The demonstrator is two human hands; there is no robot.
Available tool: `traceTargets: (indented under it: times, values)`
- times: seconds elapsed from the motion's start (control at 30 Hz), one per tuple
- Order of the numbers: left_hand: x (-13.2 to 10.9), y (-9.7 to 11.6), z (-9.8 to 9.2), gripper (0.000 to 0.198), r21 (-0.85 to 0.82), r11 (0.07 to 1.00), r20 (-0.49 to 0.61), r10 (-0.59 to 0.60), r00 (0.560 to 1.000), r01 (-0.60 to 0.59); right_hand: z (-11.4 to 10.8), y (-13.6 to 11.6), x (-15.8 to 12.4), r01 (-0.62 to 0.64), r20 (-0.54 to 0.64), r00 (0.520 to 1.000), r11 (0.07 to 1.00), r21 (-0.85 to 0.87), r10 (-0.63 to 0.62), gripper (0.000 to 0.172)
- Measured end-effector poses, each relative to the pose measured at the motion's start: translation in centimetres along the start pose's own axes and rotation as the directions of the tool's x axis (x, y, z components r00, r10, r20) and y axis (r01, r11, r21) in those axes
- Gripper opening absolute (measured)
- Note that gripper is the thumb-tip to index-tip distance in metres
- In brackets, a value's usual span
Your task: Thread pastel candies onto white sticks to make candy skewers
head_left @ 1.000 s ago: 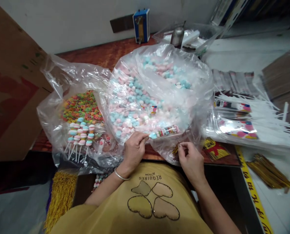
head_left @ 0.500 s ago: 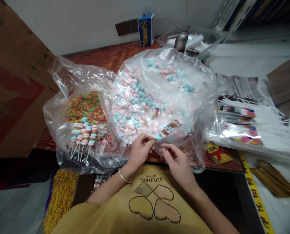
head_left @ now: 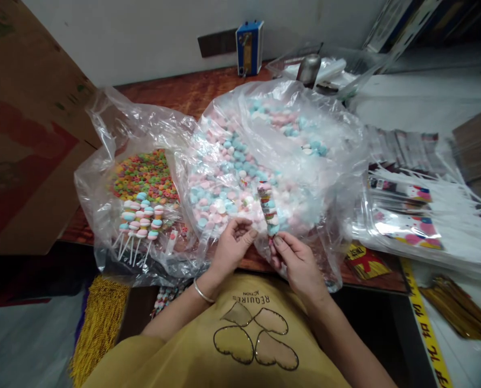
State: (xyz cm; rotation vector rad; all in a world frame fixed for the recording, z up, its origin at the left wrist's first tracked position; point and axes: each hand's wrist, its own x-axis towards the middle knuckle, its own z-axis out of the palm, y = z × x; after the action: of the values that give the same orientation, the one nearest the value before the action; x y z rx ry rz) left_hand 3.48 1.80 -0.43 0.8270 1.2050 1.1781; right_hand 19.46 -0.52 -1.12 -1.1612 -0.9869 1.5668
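My right hand [head_left: 299, 264] pinches the lower end of a wrapped marshmallow skewer [head_left: 268, 207], which stands nearly upright in a clear printed wrapper with pink, blue and white pieces inside. Close by on the left, my left hand [head_left: 234, 242] has curled fingers, its thumb a little apart from them, and no object shows in it. Behind both hands lies a large clear plastic bag [head_left: 305, 180] full of pink, blue and white marshmallows [head_left: 220, 202]. Several unwrapped marshmallow skewers [head_left: 141, 221] on white sticks lie in a group to the left.
Ring-shaped gummy candies [head_left: 145, 175] sit in a plastic bag at left, beside a cardboard box [head_left: 30, 161]. Printed wrappers [head_left: 410, 223] and white sticks lie at right, near a yellow-red packet [head_left: 367, 261] and a gold bundle [head_left: 460, 310]. A blue box [head_left: 249, 48] stands at the wall.
The wrapped skewer has swung from a slant to nearly upright. My left hand has let go of its lower end, which my right hand now grips.
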Motion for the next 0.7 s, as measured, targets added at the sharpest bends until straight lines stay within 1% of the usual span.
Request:
traceTargets:
  times: [0.03, 0.07, 0.1, 0.13, 0.17, 0.2, 0.27, 0.33, 0.37, 0.4, 0.43, 0.47, 0.57, 0.63, 0.7]
  values:
    - [0.3, 0.4, -0.2, 0.056, -0.102, 0.995, 0.047, -0.016, 0.999, 0.020, 0.0, 0.0, -0.1, -0.085, 0.093, 0.992, 0.994, 0.064, 0.079, 0.035]
    - [0.5, 0.8, -0.2, 0.062, -0.210, 0.976, 0.108, -0.036, 0.994, 0.058, 0.1, 0.0, -0.1, -0.163, 0.187, 0.972, 0.981, 0.105, 0.142, 0.036]
    - [0.7, 1.2, -0.1, 0.066, -0.304, 0.947, 0.154, -0.054, 0.987, 0.100, 0.2, 0.1, -0.3, -0.215, 0.263, 0.948, 0.970, 0.114, 0.179, 0.036]
    - [0.9, 1.6, 0.1, 0.065, -0.379, 0.916, 0.167, -0.070, 0.983, 0.130, 0.4, 0.2, -0.4, -0.233, 0.304, 0.932, 0.968, 0.094, 0.195, 0.036]
    - [1.1, 1.9, 0.3, 0.062, -0.435, 0.889, 0.149, -0.088, 0.985, 0.145, 0.5, 0.3, -0.6, -0.214, 0.306, 0.933, 0.975, 0.053, 0.188, 0.035]
    - [1.2, 2.0, 0.5, 0.057, -0.475, 0.867, 0.114, -0.107, 0.988, 0.149, 0.7, 0.4, -0.8, -0.159, 0.271, 0.950, 0.987, -0.006, 0.155, 0.033]
    - [1.3, 2.1, 1.0, 0.050, -0.524, 0.840, 0.043, -0.138, 0.990, 0.140, 1.0, 0.4, -1.2, 0.007, 0.149, 0.989, 0.983, -0.185, 0.021, 0.031]
    - [1.4, 1.9, 1.3, 0.050, -0.549, 0.826, 0.007, -0.151, 0.988, 0.130, 1.1, 0.3, -1.5, 0.145, 0.064, 0.989, 0.915, -0.377, -0.130, 0.034]
    - [1.4, 1.8, 1.3, 0.050, -0.556, 0.821, 0.005, -0.156, 0.988, 0.132, 1.0, 0.2, -1.7, 0.182, 0.047, 0.983, 0.882, -0.435, -0.180, 0.031]
    - [1.4, 1.7, 1.4, 0.050, -0.560, 0.817, 0.007, -0.162, 0.987, 0.138, 1.0, 0.1, -1.7, 0.194, 0.039, 0.979, 0.868, -0.458, -0.198, 0.025]
    - [1.4, 1.6, 1.4, 0.049, -0.564, 0.813, 0.010, -0.168, 0.986, 0.144, 0.9, 0.0, -1.7, 0.181, 0.035, 0.982, 0.877, -0.445, -0.185, 0.020]
    - [1.4, 1.5, 1.4, 0.049, -0.567, 0.811, 0.014, -0.169, 0.985, 0.147, 0.9, -0.2, -1.7, 0.152, 0.033, 0.988, 0.902, -0.405, -0.152, 0.019]
    - [1.4, 1.6, 1.4, 0.049, -0.561, 0.818, 0.011, -0.148, 0.989, 0.129, 0.9, -0.4, -1.4, 0.037, 0.061, 0.998, 0.970, -0.239, -0.023, 0.024]
    - [1.2, 1.7, 1.5, 0.050, -0.547, 0.830, 0.000, -0.129, 0.992, 0.108, 1.0, -0.4, -1.3, 0.011, 0.088, 0.996, 0.983, -0.183, 0.005, 0.024]
    - [1.0, 1.8, 1.8, 0.052, -0.537, 0.837, -0.003, -0.128, 0.992, 0.107, 1.3, -0.3, -1.2, 0.011, 0.092, 0.996, 0.984, -0.179, 0.006, 0.022]
